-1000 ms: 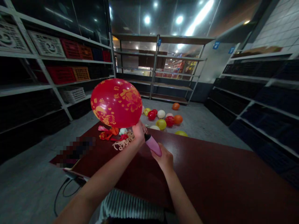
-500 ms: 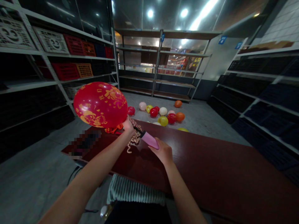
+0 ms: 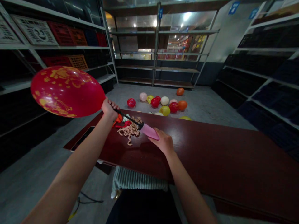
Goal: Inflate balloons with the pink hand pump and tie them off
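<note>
A large inflated red balloon (image 3: pixel 67 91) with yellow printed figures bulges out to the left of my left hand (image 3: pixel 109 109). That hand is closed around the balloon's neck, where the front end of a hand pump meets it. The pump's thin black rod stretches from there to its pink barrel (image 3: pixel 149 132). My right hand (image 3: pixel 163 141) wraps the barrel's near end. Below the rod, a pile of curly beige strings (image 3: pixel 129 132) lies on the table, beside limp orange and red balloons (image 3: pixel 118 119). My left fingers hide the nozzle.
The dark red table (image 3: pixel 198 149) spreads before me, with a phone (image 3: pixel 83 138) at its left edge. Several inflated balloons (image 3: pixel 164 110) lie on the floor beyond it. Shelving (image 3: pixel 154 67) stands at the back, and crate-filled racks flank both sides. A ribbed grey-green cloth (image 3: pixel 140 179) is below the table's front edge.
My left hand has moved left with the balloon, away from my right hand. More of the pump's black rod shows between them. The view has tilted down.
</note>
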The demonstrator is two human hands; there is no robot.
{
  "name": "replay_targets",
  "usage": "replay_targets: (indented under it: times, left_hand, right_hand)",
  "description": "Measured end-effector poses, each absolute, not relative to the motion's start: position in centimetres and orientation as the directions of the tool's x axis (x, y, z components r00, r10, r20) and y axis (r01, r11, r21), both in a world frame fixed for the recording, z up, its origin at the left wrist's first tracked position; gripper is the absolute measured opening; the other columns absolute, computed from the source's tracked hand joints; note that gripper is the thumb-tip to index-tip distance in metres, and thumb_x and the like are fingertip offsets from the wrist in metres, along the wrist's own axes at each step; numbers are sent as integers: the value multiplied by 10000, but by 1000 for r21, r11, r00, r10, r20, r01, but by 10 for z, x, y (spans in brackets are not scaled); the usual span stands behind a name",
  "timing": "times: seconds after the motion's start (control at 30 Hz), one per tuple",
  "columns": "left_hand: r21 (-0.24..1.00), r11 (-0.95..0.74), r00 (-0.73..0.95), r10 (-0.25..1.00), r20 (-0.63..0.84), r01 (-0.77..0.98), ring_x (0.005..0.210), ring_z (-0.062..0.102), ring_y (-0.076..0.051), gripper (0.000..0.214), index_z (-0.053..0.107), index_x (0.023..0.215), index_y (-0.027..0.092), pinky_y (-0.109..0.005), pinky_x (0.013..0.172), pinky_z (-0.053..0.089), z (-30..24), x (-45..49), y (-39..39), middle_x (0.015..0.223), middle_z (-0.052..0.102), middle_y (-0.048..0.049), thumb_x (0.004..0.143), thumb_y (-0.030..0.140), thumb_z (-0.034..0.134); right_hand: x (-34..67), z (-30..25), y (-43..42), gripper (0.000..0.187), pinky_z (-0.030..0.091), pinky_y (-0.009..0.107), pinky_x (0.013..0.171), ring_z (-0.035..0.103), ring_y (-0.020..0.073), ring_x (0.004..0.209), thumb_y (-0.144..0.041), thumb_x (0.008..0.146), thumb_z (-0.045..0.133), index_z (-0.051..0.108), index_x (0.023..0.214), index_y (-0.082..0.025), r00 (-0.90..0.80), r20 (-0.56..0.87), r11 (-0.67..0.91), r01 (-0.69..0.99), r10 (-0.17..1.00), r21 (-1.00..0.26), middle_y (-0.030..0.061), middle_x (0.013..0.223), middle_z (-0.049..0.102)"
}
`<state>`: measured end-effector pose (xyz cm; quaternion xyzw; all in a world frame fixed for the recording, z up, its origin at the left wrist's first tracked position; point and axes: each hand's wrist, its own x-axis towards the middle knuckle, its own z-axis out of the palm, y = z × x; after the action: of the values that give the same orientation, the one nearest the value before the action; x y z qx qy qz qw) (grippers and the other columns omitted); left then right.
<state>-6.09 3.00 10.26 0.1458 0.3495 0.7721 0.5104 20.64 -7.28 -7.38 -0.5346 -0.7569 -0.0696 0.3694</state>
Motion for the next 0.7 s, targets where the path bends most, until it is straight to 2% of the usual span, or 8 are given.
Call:
replay_targets:
  times: [0.17, 0.33, 0.53, 0.7]
  left_hand:
    - [702, -305, -475, 879, -54, -643, 314, 242, -81, 473, 267, 618, 205, -220, 348, 228, 101, -17, 38, 446, 248, 73, 1028, 331, 467]
    - [728, -238, -378, 925, -31, -643, 299, 223, -89, 489, 273, 599, 215, -222, 329, 217, 83, 44, 33, 429, 231, 74, 1034, 337, 459]
    - [728, -130, -310, 943, -118, -673, 299, 245, -85, 450, 274, 582, 213, -230, 346, 202, 45, 80, 20, 422, 246, 70, 987, 215, 470]
    - [671, -51, -255, 944, -210, -740, 312, 225, -84, 452, 237, 603, 207, -237, 366, 208, 29, 57, 24, 439, 227, 67, 992, 260, 460]
  right_hand:
    - [214, -74, -72, 493, 566, 321, 793, 754, 242, 923, -535, 860, 717, 668, 1243, -228, -54, 620, 359, 852, 783, -380, 72, 1127, 775]
    - [215, -71, -71, 478, 554, 302, 773, 758, 236, 909, -521, 880, 692, 663, 1241, -210, 4, 594, 312, 848, 805, -428, 65, 1090, 784]
    - [215, -69, -71, 514, 530, 298, 751, 752, 243, 920, -571, 873, 669, 667, 1240, -213, 40, 534, 223, 881, 844, -418, 69, 1086, 785]
    - [211, -67, -69, 551, 507, 296, 779, 733, 233, 950, -620, 870, 663, 663, 1264, -236, -15, 502, 222, 909, 865, -354, 72, 1139, 770]
